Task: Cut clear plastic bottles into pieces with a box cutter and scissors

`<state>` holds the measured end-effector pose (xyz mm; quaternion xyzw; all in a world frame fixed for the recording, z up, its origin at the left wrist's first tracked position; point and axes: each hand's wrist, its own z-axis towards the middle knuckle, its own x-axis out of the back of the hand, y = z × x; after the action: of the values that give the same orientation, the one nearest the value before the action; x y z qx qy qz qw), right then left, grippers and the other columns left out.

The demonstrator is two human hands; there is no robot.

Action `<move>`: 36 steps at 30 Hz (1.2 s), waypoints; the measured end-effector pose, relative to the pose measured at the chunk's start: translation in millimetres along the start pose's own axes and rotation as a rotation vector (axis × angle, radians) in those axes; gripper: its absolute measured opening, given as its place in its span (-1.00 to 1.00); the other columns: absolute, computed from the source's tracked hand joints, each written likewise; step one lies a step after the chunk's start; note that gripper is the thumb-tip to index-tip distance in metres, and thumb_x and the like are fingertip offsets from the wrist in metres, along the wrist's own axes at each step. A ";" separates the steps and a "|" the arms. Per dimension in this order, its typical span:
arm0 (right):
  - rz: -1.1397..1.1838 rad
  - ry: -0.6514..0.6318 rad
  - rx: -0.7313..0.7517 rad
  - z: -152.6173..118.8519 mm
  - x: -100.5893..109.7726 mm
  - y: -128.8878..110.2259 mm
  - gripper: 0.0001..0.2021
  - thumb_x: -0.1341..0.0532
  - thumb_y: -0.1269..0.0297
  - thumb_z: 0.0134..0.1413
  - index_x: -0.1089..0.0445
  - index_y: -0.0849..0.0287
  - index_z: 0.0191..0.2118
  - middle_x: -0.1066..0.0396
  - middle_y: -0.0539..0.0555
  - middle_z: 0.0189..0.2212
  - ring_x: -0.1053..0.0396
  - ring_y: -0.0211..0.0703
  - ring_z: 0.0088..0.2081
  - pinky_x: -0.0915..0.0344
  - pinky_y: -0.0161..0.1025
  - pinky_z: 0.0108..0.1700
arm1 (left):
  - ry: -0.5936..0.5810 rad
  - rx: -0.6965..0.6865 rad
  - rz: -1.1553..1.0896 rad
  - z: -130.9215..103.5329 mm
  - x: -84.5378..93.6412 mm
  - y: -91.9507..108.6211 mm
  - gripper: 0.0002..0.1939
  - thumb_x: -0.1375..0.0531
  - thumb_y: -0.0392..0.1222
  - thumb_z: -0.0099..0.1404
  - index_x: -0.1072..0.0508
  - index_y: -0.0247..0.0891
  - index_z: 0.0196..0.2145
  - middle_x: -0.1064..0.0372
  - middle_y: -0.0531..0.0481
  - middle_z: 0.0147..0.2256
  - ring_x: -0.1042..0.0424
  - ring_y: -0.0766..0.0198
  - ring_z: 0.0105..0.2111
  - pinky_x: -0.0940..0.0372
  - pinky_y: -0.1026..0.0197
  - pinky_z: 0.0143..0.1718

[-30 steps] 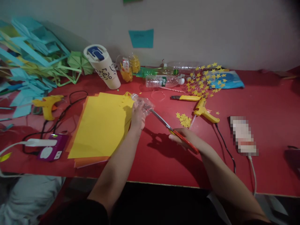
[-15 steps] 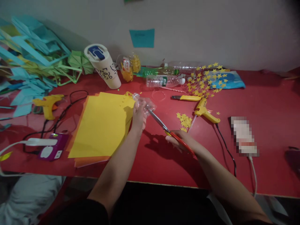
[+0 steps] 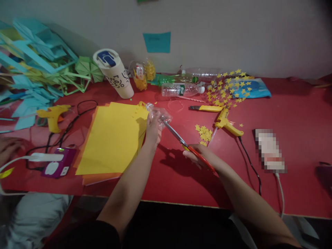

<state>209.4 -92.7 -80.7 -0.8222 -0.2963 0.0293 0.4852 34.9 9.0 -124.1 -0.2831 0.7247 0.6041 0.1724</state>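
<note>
My left hand (image 3: 154,127) is closed around a clear plastic bottle piece (image 3: 164,116) with a white neck, over the right edge of the yellow paper stack (image 3: 114,138). In my right hand (image 3: 198,154) are scissors (image 3: 201,159) with red handles, their blades pointing up and left. The blade tips are at the plastic, close to my left fingers; whether they pass into it is hard to see. A small pile of yellow stars (image 3: 204,133) lies on the red table (image 3: 166,183), beyond my right hand.
A glue gun (image 3: 228,123), a yellow cutter (image 3: 207,108) and a phone (image 3: 269,150) lie to the right. Plastic bottles (image 3: 181,90) and a white tumbler (image 3: 116,77) are behind. At left are another glue gun (image 3: 53,116), a purple power strip (image 3: 58,164) and another person's hand (image 3: 9,148).
Another person's hand has come into view at the left edge. My hands, the scissors and the plastic piece have barely moved.
</note>
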 end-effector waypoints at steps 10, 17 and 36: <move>-0.030 0.001 0.020 0.5 0.2 -0.4 -0.40 -0.20 -0.42 -0.13 -0.12 0.08 -0.55 -0.08 -0.16 -0.74 -0.12 -0.32 -0.68 -0.02 -0.33 -0.59 | -0.005 -0.014 0.006 -1.4 -1.6 2.0 -0.65 -0.40 0.03 0.07 -0.40 -0.14 -0.28 -0.45 0.03 -0.37 -0.49 0.22 -0.37 -0.38 0.05 -0.19; -0.027 -0.007 0.025 -1.0 0.2 -2.0 -0.40 -0.19 -0.42 -0.12 -0.12 0.08 -0.54 -0.09 -0.16 -0.75 -0.12 -0.32 -0.68 -0.03 -0.33 -0.58 | -0.013 -0.021 0.017 -4.1 -3.1 2.6 -0.65 -0.39 -0.01 0.08 -0.39 -0.14 -0.24 -0.43 0.03 -0.34 -0.47 0.21 -0.35 -0.35 0.05 -0.15; -0.028 0.101 -0.067 2.9 -8.7 -1.1 -0.49 -0.23 -0.25 0.02 -0.17 0.11 -0.55 -0.13 -0.13 -0.73 -0.13 -0.35 -0.69 -0.12 -0.35 -0.61 | 0.008 -0.040 -0.004 -0.6 -0.1 2.5 -0.60 -0.43 0.00 0.01 -0.38 -0.12 -0.26 -0.43 0.03 -0.35 -0.45 0.24 -0.38 -0.34 0.11 -0.22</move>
<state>200.7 -94.5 -83.4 -0.8342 -0.2835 -0.0289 0.4721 33.5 8.8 -122.0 -0.2905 0.7127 0.6168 0.1649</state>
